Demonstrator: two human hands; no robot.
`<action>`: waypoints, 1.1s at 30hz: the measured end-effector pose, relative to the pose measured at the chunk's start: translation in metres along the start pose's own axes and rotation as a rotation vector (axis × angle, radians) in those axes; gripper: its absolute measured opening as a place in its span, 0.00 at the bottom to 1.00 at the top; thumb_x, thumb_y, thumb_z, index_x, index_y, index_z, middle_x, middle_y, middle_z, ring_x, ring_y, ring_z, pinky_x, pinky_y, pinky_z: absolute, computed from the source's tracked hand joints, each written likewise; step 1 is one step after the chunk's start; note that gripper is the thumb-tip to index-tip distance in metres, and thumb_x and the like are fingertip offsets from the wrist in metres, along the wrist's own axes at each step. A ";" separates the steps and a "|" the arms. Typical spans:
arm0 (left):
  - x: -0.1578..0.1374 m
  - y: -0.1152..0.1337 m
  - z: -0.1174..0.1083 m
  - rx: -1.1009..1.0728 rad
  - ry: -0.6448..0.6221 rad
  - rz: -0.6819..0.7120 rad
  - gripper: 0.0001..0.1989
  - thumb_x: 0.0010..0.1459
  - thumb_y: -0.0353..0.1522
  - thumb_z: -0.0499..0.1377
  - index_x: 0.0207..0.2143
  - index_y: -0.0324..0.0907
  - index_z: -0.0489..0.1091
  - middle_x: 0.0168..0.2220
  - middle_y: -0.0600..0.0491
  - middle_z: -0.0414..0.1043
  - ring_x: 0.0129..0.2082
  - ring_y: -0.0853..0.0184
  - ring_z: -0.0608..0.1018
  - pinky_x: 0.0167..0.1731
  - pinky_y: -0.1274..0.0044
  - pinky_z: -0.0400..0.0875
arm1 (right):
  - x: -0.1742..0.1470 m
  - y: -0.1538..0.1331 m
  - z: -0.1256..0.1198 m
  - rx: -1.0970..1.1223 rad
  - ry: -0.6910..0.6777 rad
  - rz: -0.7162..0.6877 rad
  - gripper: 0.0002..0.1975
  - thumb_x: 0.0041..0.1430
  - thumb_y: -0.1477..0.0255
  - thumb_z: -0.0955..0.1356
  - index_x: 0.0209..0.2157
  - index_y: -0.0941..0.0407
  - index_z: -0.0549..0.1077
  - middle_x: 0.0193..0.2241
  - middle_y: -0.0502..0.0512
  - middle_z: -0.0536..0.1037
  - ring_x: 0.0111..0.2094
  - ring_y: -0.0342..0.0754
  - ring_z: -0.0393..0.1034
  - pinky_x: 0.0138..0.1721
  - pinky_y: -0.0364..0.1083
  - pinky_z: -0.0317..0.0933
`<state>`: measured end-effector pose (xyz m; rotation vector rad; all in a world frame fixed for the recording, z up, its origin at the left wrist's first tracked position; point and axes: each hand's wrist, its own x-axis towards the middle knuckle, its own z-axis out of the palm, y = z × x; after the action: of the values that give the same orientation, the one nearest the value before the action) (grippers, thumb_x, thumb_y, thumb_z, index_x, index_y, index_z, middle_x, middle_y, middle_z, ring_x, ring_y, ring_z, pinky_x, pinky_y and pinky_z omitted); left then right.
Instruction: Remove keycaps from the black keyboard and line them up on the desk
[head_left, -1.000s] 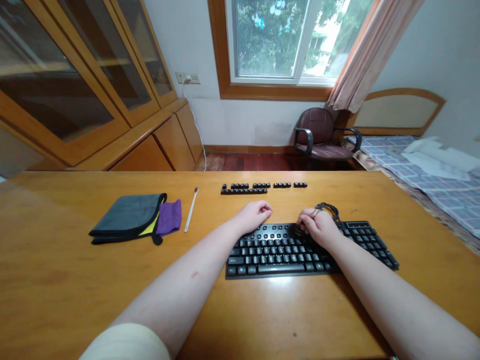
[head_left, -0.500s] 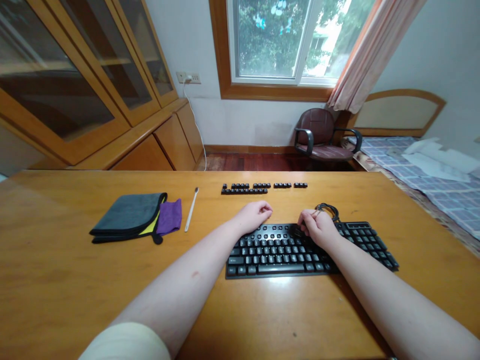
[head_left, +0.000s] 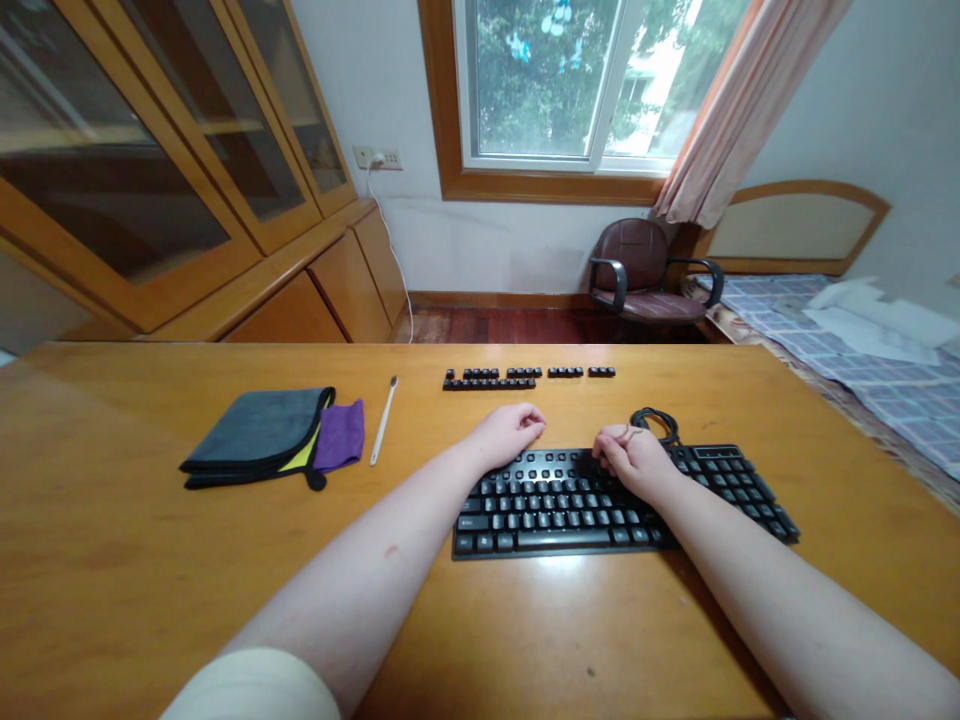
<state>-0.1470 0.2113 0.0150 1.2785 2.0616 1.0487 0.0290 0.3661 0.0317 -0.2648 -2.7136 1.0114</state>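
Observation:
A black keyboard lies on the wooden desk, and the upper rows in its middle show bare sockets without keycaps. My left hand rests at its upper left edge, fingers loosely curled and no object visible in them. Over the upper rows, right of centre, my right hand is closed with fingertips pressed down at the keyboard. A thin brownish strand shows by its knuckles; what the fingers grip is hidden. Beyond the keyboard, removed black keycaps stand in neat rows.
To the left lie a folded grey cloth, a purple cloth and a white toothbrush. The coiled black cable sits behind the keyboard. Past the desk are a brown armchair, a bed and a cabinet.
My right hand has shifted very slightly left and down over the upper key rows. My left hand and the loose keycaps stay where they were.

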 end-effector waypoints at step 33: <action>0.000 -0.001 0.000 0.014 0.004 0.009 0.12 0.54 0.37 0.53 0.36 0.40 0.71 0.32 0.53 0.74 0.30 0.68 0.73 0.32 0.77 0.67 | 0.001 -0.006 -0.006 -0.284 0.007 -0.277 0.18 0.61 0.65 0.61 0.22 0.57 0.71 0.21 0.55 0.74 0.26 0.45 0.68 0.31 0.44 0.58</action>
<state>-0.1474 0.2112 0.0144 1.2941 2.0715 1.0435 0.0294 0.3658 0.0405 0.0609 -2.7819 0.5492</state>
